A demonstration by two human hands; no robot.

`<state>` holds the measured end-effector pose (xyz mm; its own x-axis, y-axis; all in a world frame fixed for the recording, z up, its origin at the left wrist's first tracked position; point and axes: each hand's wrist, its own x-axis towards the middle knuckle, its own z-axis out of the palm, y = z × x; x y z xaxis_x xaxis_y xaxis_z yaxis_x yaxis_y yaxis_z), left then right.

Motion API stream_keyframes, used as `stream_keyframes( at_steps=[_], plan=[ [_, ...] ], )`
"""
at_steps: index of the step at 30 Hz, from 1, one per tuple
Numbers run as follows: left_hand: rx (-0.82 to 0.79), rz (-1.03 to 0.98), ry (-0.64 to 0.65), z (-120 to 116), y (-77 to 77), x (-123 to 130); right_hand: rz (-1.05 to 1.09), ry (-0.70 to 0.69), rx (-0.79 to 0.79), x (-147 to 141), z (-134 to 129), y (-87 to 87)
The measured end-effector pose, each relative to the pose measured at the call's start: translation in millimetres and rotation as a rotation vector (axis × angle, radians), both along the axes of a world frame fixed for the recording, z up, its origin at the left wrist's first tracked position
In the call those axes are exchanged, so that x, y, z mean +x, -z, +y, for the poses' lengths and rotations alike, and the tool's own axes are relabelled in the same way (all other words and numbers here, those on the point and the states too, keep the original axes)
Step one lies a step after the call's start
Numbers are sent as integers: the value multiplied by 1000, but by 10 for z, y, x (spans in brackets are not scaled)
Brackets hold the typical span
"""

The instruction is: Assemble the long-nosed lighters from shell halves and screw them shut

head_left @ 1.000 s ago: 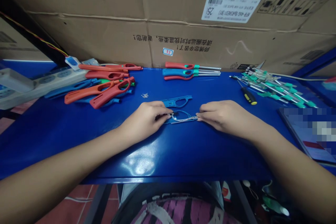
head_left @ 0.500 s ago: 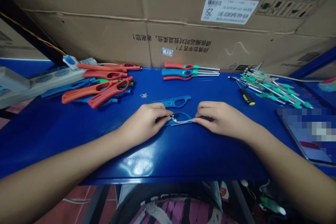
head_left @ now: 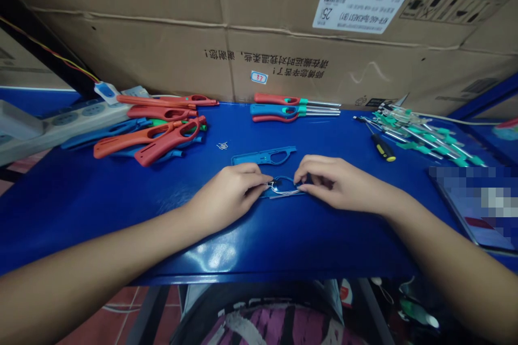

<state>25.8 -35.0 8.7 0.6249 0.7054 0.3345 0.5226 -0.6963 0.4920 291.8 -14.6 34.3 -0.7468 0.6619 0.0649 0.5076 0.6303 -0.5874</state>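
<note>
A blue lighter shell half (head_left: 265, 195) lies on the blue table in front of me, mostly covered by my fingers. My left hand (head_left: 238, 188) is closed, its thumb and forefinger pinching a small black part (head_left: 277, 181) with thin wires at the shell's left. White wires (head_left: 285, 192) loop across the shell's trigger opening. At the shell's right end my right hand (head_left: 338, 179) is closed, thumb and forefinger pinching the wires; the exact contact is partly hidden. The other blue shell half (head_left: 259, 157) lies just beyond, apart from both hands.
Red, orange and blue shells (head_left: 162, 137) pile at left beside a power strip (head_left: 65, 118). Assembled lighters (head_left: 279, 110) lie before a cardboard box (head_left: 170, 59). Small metal pieces (head_left: 222, 146), a screwdriver (head_left: 382, 148), metal-and-green lighter parts (head_left: 429, 137) and a tablet-like device (head_left: 465, 215) lie around.
Both hands have shifted slightly; the right fingers have moved a little left and closed nearer the wires. The black part shows more clearly at my left fingertips. The view has tilted slightly.
</note>
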Motion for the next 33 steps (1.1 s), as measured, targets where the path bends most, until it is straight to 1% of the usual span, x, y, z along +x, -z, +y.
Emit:
stream_keyframes(
  at_steps=[3, 7, 10, 13, 18, 21, 26, 33],
  plan=[
    [15, -5, 3, -5, 8, -9, -19, -73, 62, -16, -52, 16],
    [21, -12, 11, 1, 13, -22, -150, -104, 208, -37, -86, 66],
    [21, -24, 14, 17, 15, -29, -184, -129, 260, -56, -92, 82],
    [23, -31, 10, 26, 16, -35, -169, -128, 233, -65, -96, 71],
    [18, -35, 24, 25, 3, -43, -136, -82, 85, -49, -111, 23],
    [18, -37, 36, 21, -10, -48, -138, -67, 34, -48, -117, 3],
    [0, -14, 51, 16, -18, -49, -141, -88, 48, -76, -110, 25],
    [19, 21, 43, 8, -58, -30, -156, -72, 116, -100, -91, 84]
  ],
)
